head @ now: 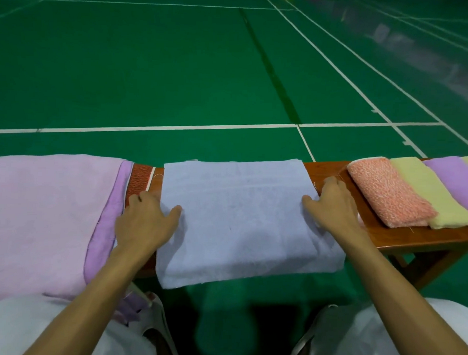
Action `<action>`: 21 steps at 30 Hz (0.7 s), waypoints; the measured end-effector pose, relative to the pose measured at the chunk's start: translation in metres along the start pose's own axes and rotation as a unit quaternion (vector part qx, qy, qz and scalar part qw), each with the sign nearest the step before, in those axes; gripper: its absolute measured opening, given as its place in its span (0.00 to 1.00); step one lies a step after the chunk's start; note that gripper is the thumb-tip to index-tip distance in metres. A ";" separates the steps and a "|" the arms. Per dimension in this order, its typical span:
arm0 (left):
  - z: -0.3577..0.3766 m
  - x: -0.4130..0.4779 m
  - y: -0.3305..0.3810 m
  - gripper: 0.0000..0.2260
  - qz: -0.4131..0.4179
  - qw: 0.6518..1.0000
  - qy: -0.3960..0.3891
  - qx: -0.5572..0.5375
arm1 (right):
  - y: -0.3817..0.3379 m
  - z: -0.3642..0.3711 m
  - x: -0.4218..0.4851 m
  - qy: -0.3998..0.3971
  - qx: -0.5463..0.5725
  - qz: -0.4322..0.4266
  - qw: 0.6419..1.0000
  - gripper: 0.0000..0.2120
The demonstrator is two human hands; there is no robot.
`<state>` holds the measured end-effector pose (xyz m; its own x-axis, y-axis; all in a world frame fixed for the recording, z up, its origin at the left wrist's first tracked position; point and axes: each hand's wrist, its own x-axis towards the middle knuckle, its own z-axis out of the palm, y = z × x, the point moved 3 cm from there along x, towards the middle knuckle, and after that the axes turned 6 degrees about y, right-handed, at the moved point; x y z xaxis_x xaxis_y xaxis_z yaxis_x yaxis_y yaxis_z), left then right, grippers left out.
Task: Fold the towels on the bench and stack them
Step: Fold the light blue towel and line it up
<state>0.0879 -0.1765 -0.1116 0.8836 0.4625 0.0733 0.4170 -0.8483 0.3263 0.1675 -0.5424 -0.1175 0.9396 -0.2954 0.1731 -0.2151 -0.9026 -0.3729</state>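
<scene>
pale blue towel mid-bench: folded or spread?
Folded. The pale blue towel shows stacked layers along its near and right edges; the left hand and right hand grip its side edges.

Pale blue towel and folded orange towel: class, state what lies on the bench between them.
Head view: the right hand, holding the pale blue towel by its right edge, then bare wood of the bench up to the orange towel.

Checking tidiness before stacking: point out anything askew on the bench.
The blue towel overhangs the bench's near edge, its front hem slanted. At right, the folded towels lie overlapped in a row, not stacked.
</scene>
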 end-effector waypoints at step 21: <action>-0.024 0.011 0.009 0.24 -0.022 0.852 -0.257 -0.457 | 0.009 -0.038 0.003 -0.267 0.485 0.031 0.832 0.30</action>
<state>0.0965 -0.1728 -0.0856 0.9458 0.1165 -0.3030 0.3196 -0.1707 0.9320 0.1582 -0.5633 -0.0855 0.9748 0.0829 -0.2072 -0.1947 -0.1376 -0.9712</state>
